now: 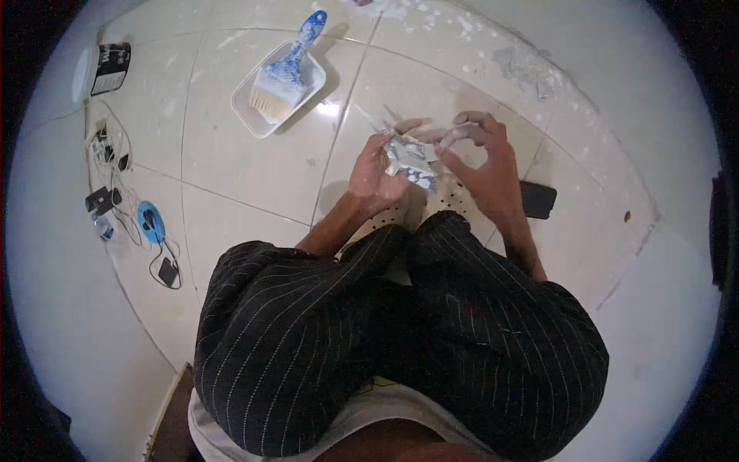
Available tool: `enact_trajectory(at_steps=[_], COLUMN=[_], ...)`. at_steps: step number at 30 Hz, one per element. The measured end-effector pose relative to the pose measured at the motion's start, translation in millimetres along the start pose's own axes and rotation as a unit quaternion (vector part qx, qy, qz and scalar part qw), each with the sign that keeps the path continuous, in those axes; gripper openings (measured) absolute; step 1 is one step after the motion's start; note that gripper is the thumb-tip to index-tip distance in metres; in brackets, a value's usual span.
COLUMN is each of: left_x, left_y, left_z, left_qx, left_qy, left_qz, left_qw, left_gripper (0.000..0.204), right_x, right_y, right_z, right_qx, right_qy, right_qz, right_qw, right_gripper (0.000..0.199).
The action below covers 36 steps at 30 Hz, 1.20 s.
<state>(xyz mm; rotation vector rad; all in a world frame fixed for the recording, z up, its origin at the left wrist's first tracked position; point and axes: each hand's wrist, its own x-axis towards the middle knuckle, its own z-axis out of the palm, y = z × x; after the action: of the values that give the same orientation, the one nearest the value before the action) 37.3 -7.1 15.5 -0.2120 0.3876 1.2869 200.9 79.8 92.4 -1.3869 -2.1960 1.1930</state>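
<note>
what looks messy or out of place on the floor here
White splatters and smears mark the tiled floor at the top. A paint-stained brush lies in a white tray. Tangled cables and small devices sprawl at the left. Both hands hold a crumpled silvery piece.

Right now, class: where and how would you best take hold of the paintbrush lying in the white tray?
Grip the paintbrush by its blue, paint-flecked handle, coming from the far side. The handle juts up over the rim of the white tray with nothing around it, while the bristles lie down inside the tray, so fingers probably stay clean.
</note>
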Motion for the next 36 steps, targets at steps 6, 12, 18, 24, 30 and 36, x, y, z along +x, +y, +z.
enact_trajectory(at_steps=[6, 12, 18, 24, 30, 36], left_x=[-3, -2, -5, 1, -1, -2], left_y=[-2, -1, 4, -3, -1, 1], left_z=[1, -1, 12, 7, 9, 5], left_qx=[0.0, 0.002, 0.045, 0.025, 0.109, 0.105], left_qy=[0.015, -0.013, -0.006, -0.032, 0.058, 0.053], left_qz=[0.001, 0.002, -0.003, 0.008, -0.015, -0.009], left_qw=[1.0, 1.0, 0.999, 0.999, 0.992, 0.993], left_gripper=[0.053, 0.054, 0.055, 0.055, 0.063, 0.061], right_x=[-6, -4, 23, 57, 97, 108], right_y=[-17, -18, 33, 154, 162, 151], right_z=[23, 22, -8, -10, 8, 15], right_qx=[-0.016, -0.055, 0.097, -0.058, -0.238, -0.323], right_qy=[-0.015, -0.009, 0.092, 0.216, 0.214, 0.236], right_qz=[-0.037, -0.058, -0.002, 0.082, -0.012, -0.038], right_qw=[0.999, 0.997, 0.991, 0.971, 0.947, 0.916], right_gripper=[0.022, 0.023, 0.018, 0.02, 0.025, 0.022])
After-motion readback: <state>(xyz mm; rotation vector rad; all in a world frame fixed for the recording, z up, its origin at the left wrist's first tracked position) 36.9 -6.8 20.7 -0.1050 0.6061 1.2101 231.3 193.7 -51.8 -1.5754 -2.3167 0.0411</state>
